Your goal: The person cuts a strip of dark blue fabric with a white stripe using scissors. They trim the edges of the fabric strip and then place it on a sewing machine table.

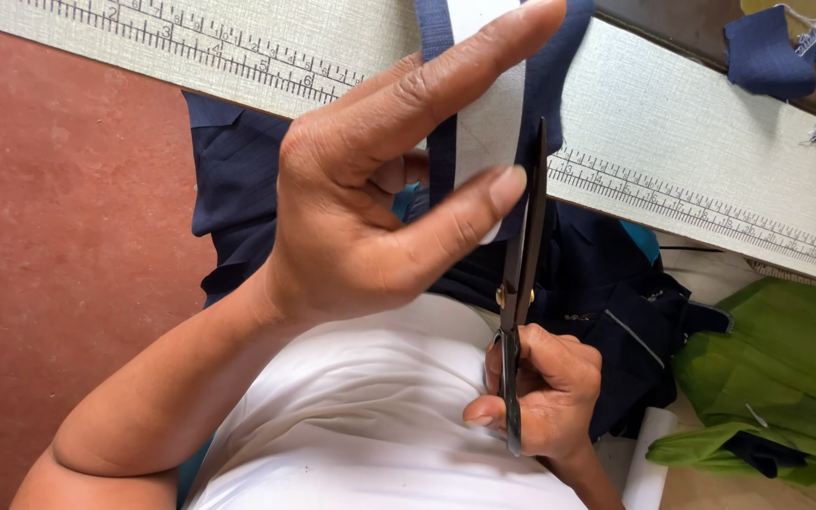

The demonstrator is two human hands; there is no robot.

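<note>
Right hand (545, 397) grips scissors (524, 274); left hand (380, 189) pinches a navy strip (442, 142), its fingertips partly hidden.

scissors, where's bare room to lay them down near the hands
Bare red floor lies left of the left hand. The ruled board is bare between the navy strip and the navy scraps. It is crowded around the right hand holding the scissors: navy garment, green cloth.
</note>
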